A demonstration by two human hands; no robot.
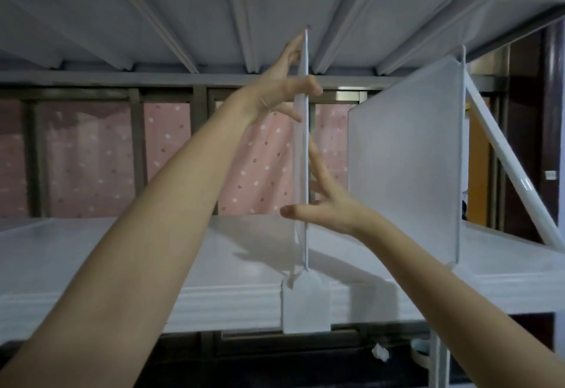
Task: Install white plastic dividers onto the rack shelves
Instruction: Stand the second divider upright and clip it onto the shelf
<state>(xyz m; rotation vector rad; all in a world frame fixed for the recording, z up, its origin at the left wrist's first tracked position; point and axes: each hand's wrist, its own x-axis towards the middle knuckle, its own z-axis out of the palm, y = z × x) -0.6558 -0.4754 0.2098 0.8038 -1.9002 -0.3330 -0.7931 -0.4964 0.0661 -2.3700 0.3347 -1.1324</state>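
**Divider held edge-on between two shelves**

Seen edge-on: a thin white plastic divider (302, 155), standing upright in the gap between the lower shelf (122, 259) and the ribbed underside of the upper shelf (214, 20). Top end up near the upper shelf's underside, bottom end down at the lower shelf's front lip, where a white clip (305, 305) hangs over the edge (whether fully seated there, impossible to tell).

Left hand (281, 85) high on the divider's left face. Fingers (295, 43) stretched flat up along the sheet toward its top; thumb crossing in front of the front edge to the right side, so the sheet lightly pinched rather than gripped in a fist.

Right hand (327, 204) lower, on the right side. Fingers (316, 158) spread wide and laid against the right face; thumb reaching left across the front edge near the bottom third. Splayed and bracing, not closed round anything.

Off to the right, well apart from the hands: a second divider (403, 161), frosted, turned broadside and standing between the same shelves near the white rack post (463, 112).

Behind the rack: a window frame (134, 149) with a pink spotted curtain (253, 167).
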